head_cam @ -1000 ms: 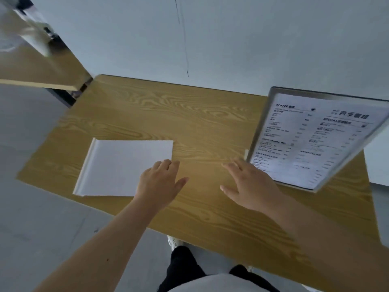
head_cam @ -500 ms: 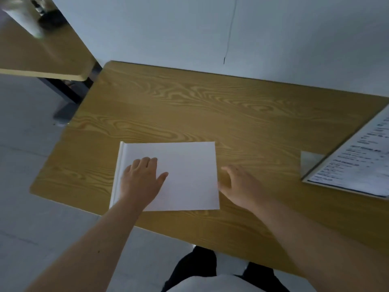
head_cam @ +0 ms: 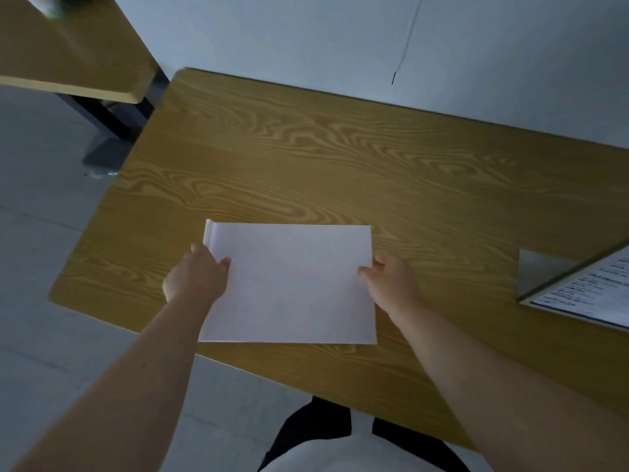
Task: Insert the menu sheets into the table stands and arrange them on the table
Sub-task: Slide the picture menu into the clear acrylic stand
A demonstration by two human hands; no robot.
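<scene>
A white sheet in a clear table stand [head_cam: 292,284] is tilted up off the wooden table [head_cam: 340,158] near its front edge, blank side up. My left hand [head_cam: 197,277] grips its left edge, thumb on top. My right hand [head_cam: 391,284] pinches its right edge. At the far right edge of view stands a second stand with a printed menu [head_cam: 592,294] in it, its clear base foot resting on the table.
A white wall runs right behind the table. A second wooden table [head_cam: 68,52] with a dark leg stands at the upper left. Grey floor lies to the left and in front. My dark trousers show below the table edge.
The view has swung left, so the printed menu stand slid to the right edge. Both hands moved from flat near the white stand to gripping its two side edges and lifting it.
</scene>
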